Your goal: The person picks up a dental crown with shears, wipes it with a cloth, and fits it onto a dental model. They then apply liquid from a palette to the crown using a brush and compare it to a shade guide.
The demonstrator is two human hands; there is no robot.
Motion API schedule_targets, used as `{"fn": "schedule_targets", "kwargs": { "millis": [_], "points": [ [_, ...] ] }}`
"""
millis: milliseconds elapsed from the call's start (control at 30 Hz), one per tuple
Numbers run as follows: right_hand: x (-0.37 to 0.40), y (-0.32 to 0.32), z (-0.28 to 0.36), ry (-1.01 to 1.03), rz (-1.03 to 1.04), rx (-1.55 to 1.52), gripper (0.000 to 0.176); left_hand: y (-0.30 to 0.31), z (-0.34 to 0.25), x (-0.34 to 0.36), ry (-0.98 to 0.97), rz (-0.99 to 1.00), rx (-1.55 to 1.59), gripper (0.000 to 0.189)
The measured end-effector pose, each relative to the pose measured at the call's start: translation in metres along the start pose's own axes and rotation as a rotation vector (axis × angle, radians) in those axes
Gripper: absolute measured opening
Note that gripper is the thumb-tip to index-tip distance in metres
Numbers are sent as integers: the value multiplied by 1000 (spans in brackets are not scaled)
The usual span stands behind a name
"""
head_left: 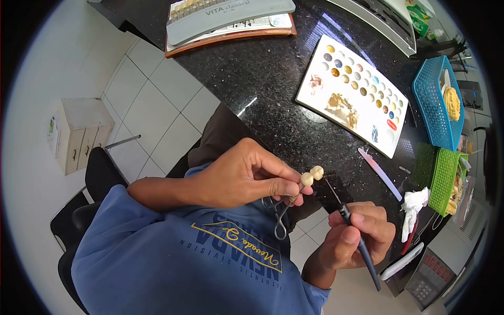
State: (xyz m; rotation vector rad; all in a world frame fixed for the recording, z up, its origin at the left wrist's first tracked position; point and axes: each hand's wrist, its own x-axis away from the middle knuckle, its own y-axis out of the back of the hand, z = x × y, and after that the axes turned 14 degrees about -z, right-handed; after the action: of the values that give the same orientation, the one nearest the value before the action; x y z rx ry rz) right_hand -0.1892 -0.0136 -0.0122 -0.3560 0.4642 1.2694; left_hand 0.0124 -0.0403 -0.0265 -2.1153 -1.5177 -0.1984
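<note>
Head view.
- Left hand [257, 176]: fingers closed in a pinch around a slim metal instrument [284, 212] with looped handles, which hang below the palm.
- Ivory pieces [312, 176]: two, small, rounded and smooth, side by side just beyond the left fingertips, at the working end of the instrument, above the lap.
- Right hand [362, 231]: thumb and fingers closed on a dark, smooth, tapering brush [367, 257]; the fine tip points at the ivory pieces and lies just beside them. Whether it touches them cannot be told.
- Tabletop [252, 79]: black, polished, speckled stone, with glossy reflections.
- Palette [367, 113]: white, flat, rectangular slab with rows of round wells in ochre, brown, blue and pale tones; brown and pinkish smears on its open surface.
- Slender tool [380, 173]: pink to lilac, flat, near the lower edge of the palette.
- Tissue [415, 205]: white, soft, crumpled.
- Blue basket [433, 105]: perforated wall; holds a yellow, ridged, curved model [452, 104].
- Green basket [441, 178]: perforated, next to the blue one.
- Shade guide [231, 18]: grey bar lettered "VITA classical", with a row of tooth-shaped tabs, resting on a brown-edged tray [286, 31].
</note>
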Motion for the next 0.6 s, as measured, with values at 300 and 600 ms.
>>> {"fn": "schedule_targets", "kwargs": {
  "millis": [300,600],
  "points": [
    [1,0,2,-39,-26,8,17,0,0,0,5,-1,-5,21],
    [-1,2,0,-10,30,-20,18,-1,-2,1,44,-15,21,20]
  ]
}}
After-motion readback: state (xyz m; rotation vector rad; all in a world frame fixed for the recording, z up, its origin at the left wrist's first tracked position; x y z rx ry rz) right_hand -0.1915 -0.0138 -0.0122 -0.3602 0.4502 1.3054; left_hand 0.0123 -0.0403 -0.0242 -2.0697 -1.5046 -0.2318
